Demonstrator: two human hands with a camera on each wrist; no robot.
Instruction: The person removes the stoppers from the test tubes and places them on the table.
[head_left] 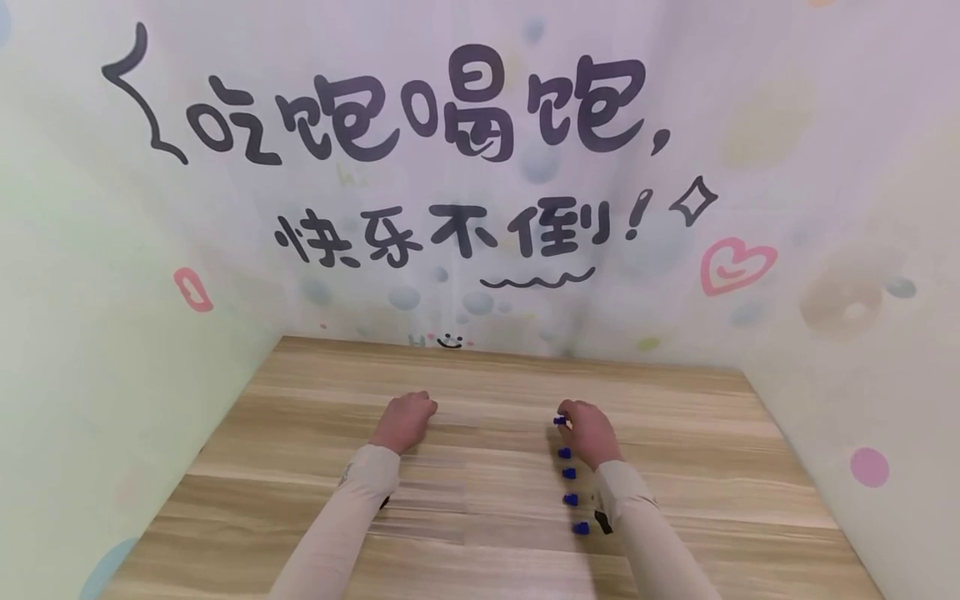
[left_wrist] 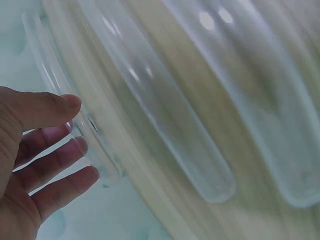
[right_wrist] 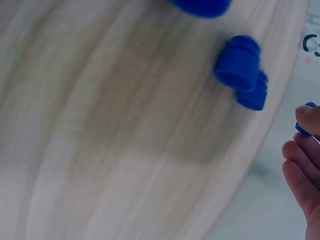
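My left hand (head_left: 405,421) is over the far left part of the table. In the left wrist view, its thumb and fingers pinch a clear plastic test tube (left_wrist: 104,152). Beside it lie a second clear tube (left_wrist: 165,110) and a third (left_wrist: 255,95), both with rounded ends. At the right, my right hand (head_left: 594,435) pinches a small blue cap (head_left: 559,421) between thumb and fingers, also visible at the right wrist view's edge. More blue caps (head_left: 569,473) run in a line from that hand toward the near side.
The wood-grain table (head_left: 300,467) meets a printed curtain (head_left: 450,192) with black lettering along its back edge. Pale side walls (head_left: 862,375) stand to the left and right. A shadow of the right arm falls beside the caps.
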